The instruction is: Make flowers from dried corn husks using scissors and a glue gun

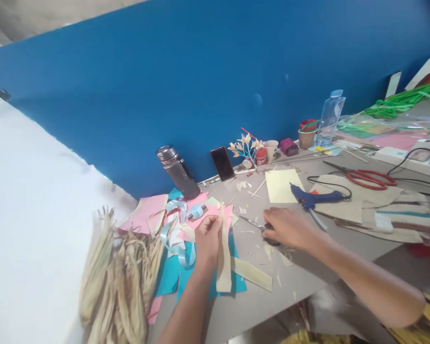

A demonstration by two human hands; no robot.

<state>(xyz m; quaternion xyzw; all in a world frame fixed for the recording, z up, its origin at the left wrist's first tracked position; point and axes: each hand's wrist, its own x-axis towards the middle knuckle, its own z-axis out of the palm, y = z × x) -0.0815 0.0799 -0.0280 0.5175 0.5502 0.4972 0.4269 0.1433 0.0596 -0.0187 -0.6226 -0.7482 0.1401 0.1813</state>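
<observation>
The left hand point(207, 234) has its grip pinched together on the upper end of a pale husk strip point(224, 270), which hangs down over blue sheets point(239, 267) on the bench point(247, 310). A second pale strip point(252, 273) lies slanting to the right, its upper end just beside the first.

The right hand point(277, 225) has its grip closed round the black handles of small scissors point(251, 221); the blades point left toward the left hand, apart from the husk strip. Thin offcuts point(268, 252) are scattered nearby.

To the left lies a bundle of dried corn husks point(125, 286); behind the left hand are a curling light-blue ribbon point(187, 255), pink sheets point(150, 213) and a dark flask point(181, 176). A phone point(222, 163) leans on the blue partition point(200, 86), near pale artificial flowers point(246, 143). Beyond the right hand, a yellow sheet point(281, 184) lies beside a blue glue gun point(317, 198), with red-handled scissors point(370, 179) farther right.
</observation>
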